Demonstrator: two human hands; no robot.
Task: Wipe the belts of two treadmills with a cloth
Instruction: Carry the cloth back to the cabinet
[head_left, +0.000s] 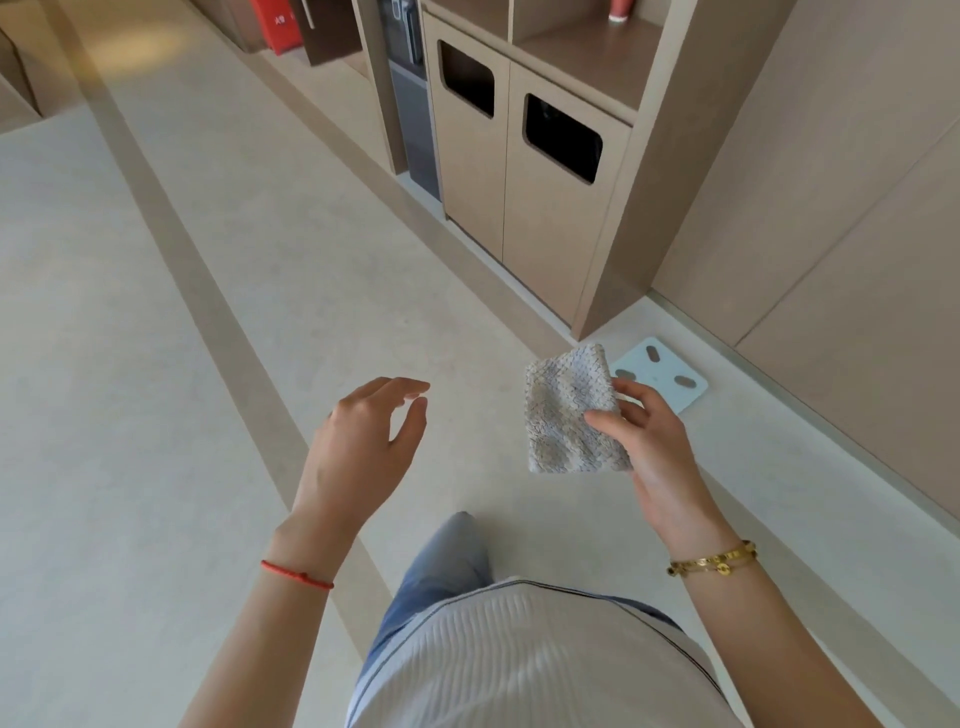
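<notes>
A folded grey-white textured cloth (569, 413) is held up in front of me, pinched between the thumb and fingers of my right hand (652, 457). A gold bracelet sits on that wrist. My left hand (363, 447) hovers at about the same height to the left of the cloth, apart from it, fingers spread and slightly curled, holding nothing. A red string is on the left wrist. No treadmill is in view.
A beige cabinet (530, 171) with two dark rounded openings stands ahead on the right. A pale blue bathroom scale (670, 376) lies on the floor by its corner, along the wall. The light floor with tan stripes (171, 223) stretches left and ahead.
</notes>
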